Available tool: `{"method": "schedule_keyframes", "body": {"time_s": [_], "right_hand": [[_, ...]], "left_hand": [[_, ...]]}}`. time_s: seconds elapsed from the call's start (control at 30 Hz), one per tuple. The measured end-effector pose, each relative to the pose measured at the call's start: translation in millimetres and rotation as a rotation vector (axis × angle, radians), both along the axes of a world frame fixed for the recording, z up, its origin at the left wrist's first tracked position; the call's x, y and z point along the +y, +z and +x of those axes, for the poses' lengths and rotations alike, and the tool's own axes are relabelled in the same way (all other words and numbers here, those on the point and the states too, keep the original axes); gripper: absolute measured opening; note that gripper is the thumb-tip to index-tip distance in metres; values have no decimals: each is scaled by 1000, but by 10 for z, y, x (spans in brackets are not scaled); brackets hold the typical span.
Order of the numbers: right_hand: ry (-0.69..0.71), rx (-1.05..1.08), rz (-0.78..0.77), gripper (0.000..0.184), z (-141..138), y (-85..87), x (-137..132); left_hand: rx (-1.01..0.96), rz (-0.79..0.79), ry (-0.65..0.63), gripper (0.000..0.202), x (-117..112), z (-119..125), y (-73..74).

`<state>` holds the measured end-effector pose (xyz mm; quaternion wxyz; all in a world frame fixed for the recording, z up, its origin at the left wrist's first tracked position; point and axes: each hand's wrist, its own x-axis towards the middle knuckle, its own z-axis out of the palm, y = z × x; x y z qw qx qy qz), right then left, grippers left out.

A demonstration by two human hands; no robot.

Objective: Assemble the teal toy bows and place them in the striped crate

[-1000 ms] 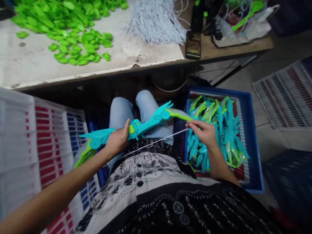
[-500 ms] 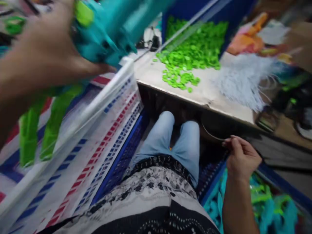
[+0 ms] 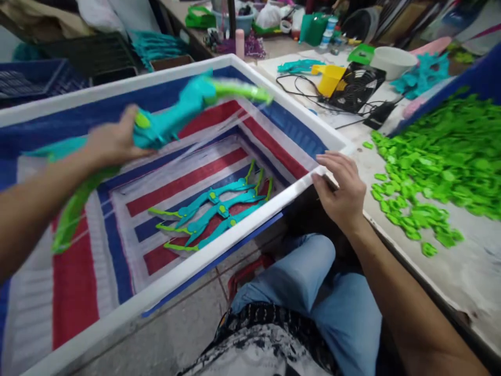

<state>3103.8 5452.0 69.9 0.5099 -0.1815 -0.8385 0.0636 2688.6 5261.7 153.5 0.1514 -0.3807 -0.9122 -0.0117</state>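
Observation:
My left hand [image 3: 113, 138] is closed around the middle of a teal and green toy bow [image 3: 176, 115], which is blurred by motion. Its thin string stretches below it, over a large white plastic crate [image 3: 219, 248] lined with red, white and blue striped cloth. Several similar teal and green bows [image 3: 223, 210] lie side by side on the crate's floor. At the crate's near right corner, my right hand [image 3: 340, 188] grips the rim, with the fingers over the top and the thumb lower on the side.
On the workbench [image 3: 462, 282] at right lies a heap of bright green plastic pieces [image 3: 438, 156] spilling from a blue bin. Farther back are a black fan [image 3: 358, 86], a yellow cup [image 3: 331, 79] and a white bowl [image 3: 392, 61]. Dark crates [image 3: 90, 55] stand behind on the left.
My view has swung left toward the crate. The bow has moved out over the crate's inside. My right hand has left the thin white cord it pinched and now holds the crate rim.

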Motion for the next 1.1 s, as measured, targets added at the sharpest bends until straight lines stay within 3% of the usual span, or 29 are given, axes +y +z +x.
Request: {"method": "schedule_keyframes", "body": {"time_s": [0.03,0.1,0.2,0.3,0.43,0.53,0.63,0.83,1.1], "right_hand": [[32,-49,5,26,-127,3,29],[49,-133,-7,25,-298,-26,41],[-3,-178,-22,26,-376,-95,2],[-15,-203,-6,27,-349,-121,-19],[-22,-230,18,29,-329,-101,-6],[-18,-227,20,28,-345,-96,3],[-4,-200,32,25,-366,-104,0],[5,-147,69,20,-396,-71,-20],[87,-65,107,13,-402,-66,-24]], "left_hand": [[-18,-133,19,116,32,-90,-225],[-64,-330,-21,106,106,-210,-683],[-128,-391,-128,94,250,-291,-1194],[-149,-388,-140,90,412,-334,-1416],[-200,-308,-125,90,540,-381,-1459],[-199,-218,-69,94,529,-368,-1363],[-117,-81,-12,93,459,-275,-1141],[-31,231,38,94,358,81,-482],[35,654,-44,102,461,765,369]]}}
